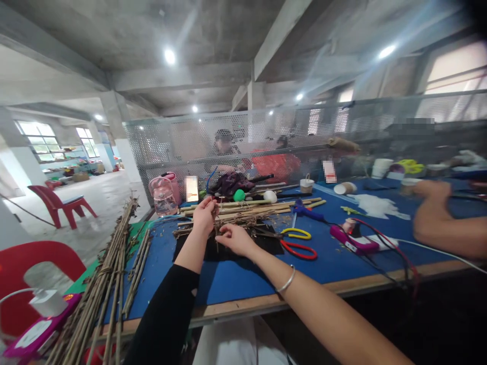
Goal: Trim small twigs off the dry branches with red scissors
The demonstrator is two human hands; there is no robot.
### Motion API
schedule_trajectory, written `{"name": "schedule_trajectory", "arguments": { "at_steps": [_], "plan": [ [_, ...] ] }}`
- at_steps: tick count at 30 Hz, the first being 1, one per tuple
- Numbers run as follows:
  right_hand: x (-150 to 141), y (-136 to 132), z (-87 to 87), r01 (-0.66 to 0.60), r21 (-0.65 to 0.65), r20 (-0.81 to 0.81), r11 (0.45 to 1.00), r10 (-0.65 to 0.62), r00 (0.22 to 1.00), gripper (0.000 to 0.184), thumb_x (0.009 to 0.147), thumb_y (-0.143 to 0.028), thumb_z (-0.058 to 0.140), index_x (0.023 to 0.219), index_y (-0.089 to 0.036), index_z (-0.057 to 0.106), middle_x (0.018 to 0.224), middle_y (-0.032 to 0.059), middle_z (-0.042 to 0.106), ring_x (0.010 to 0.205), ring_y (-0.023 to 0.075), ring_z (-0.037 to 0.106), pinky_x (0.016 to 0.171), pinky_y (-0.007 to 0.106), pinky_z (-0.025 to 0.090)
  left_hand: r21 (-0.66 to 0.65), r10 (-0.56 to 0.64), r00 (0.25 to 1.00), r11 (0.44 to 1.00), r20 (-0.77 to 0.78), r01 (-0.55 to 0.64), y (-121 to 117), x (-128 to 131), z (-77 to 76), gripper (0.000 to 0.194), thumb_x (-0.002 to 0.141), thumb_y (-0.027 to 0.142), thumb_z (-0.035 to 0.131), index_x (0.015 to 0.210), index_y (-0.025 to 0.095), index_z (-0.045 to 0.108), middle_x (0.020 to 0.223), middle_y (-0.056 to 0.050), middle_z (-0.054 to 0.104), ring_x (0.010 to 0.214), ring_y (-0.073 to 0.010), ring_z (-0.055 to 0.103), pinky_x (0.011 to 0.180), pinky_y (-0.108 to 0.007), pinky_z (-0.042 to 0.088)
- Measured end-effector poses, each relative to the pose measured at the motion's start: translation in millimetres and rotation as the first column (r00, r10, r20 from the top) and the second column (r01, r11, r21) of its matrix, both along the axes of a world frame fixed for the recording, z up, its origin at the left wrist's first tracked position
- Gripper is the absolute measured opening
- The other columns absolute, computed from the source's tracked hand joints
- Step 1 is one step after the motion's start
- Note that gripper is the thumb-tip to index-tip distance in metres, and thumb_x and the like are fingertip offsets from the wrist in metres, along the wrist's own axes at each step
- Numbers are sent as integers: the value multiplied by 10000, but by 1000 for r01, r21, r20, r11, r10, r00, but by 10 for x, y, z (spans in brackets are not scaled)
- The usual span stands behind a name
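Observation:
Thumb and fingers pressed together, my left hand (204,215) is closed on a thin twig (217,232) that hangs down over the blue table. Lower and to its right, my right hand (236,239) has its thumb and finger closed on the same twig, near its lower part. Small twigs and dry stems (186,230) lie behind and beside my hands on a black mat (203,251). Scissors (299,242) with one yellow and one red handle lie right of my right hand.
A bundle of long sticks (110,263) lies at the left. A blue glue gun (308,210) and a purple power strip (352,241) lie at the right. A co-worker's arm (437,223) reaches in there. A perforated metal screen (182,137) stands behind the table.

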State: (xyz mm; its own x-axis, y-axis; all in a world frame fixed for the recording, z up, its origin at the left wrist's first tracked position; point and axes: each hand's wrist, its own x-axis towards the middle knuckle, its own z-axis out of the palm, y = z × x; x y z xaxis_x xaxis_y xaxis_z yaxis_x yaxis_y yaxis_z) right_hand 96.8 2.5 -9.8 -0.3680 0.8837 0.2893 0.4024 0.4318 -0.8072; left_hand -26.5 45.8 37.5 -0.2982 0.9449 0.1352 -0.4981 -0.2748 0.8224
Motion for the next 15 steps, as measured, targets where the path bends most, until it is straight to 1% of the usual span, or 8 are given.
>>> {"name": "schedule_trajectory", "arguments": {
  "at_steps": [2,4,6,7,9,11,13,15],
  "plan": [
    [-79,-27,-53,-41,-102,-76,994,34,997,135,692,-261,598,784,-171,556,580,-18,598,490,96,528,479,196,396,8,9,999,1000,43,-10,-25,-7,12,353,717,138,606,1056,160,511,826,-41,642,629,-72,586,632,-220,467],
    [-105,-44,-76,-96,-200,-175,975,61,983,56,698,-212,564,708,-173,524,532,-31,574,437,78,492,443,185,380,4,20,999,1000,48,-20,-68,-32,-16,335,734,160,600,1055,180,505,875,-41,643,681,-77,598,669,-225,474],
    [-80,-77,-71,-157,-260,-261,953,88,961,54,705,-213,538,686,-174,506,501,-41,555,398,61,451,403,170,349,-2,3,1000,1000,29,-3,-131,-72,-90,309,760,197,583,1058,197,501,964,-47,633,756,-82,604,712,-224,478],
    [-52,-100,-60,-187,-275,-289,943,104,952,60,707,-225,529,689,-172,506,491,-46,547,383,55,432,380,162,323,-1,-24,1000,1000,17,24,-168,-95,-140,298,780,233,564,1069,206,497,1027,-54,617,800,-89,603,732,-229,479],
    [21,-149,-29,-231,-298,-319,926,131,939,87,705,-254,516,697,-167,516,483,-50,538,363,45,403,340,150,264,-31,-125,992,992,6,125,-244,-138,-248,280,837,350,464,1073,205,501,1147,-78,564,855,-111,599,744,-260,489],
    [100,-188,1,-257,-329,-327,909,146,934,107,692,-270,514,696,-162,521,479,-52,535,348,39,384,321,146,222,-65,-233,972,971,-34,231,-312,-165,-340,353,867,433,351,1097,210,498,1231,-93,507,881,-133,598,745,-298,498],
    [171,-207,15,-261,-360,-328,896,140,934,107,675,-269,517,691,-163,518,454,-61,522,324,34,350,309,149,192,-74,-254,965,966,-70,248,-358,-167,-398,394,873,461,298,1130,225,480,1260,-92,484,890,-138,598,743,-305,499],
    [229,-213,9,-255,-392,-332,884,123,935,100,665,-265,511,694,-169,514,420,-75,496,303,34,314,303,155,168,-61,-236,968,971,-81,231,-379,-146,-429,392,867,459,323,1159,236,461,1247,-90,495,866,-130,602,732,-298,500]
  ]
}}
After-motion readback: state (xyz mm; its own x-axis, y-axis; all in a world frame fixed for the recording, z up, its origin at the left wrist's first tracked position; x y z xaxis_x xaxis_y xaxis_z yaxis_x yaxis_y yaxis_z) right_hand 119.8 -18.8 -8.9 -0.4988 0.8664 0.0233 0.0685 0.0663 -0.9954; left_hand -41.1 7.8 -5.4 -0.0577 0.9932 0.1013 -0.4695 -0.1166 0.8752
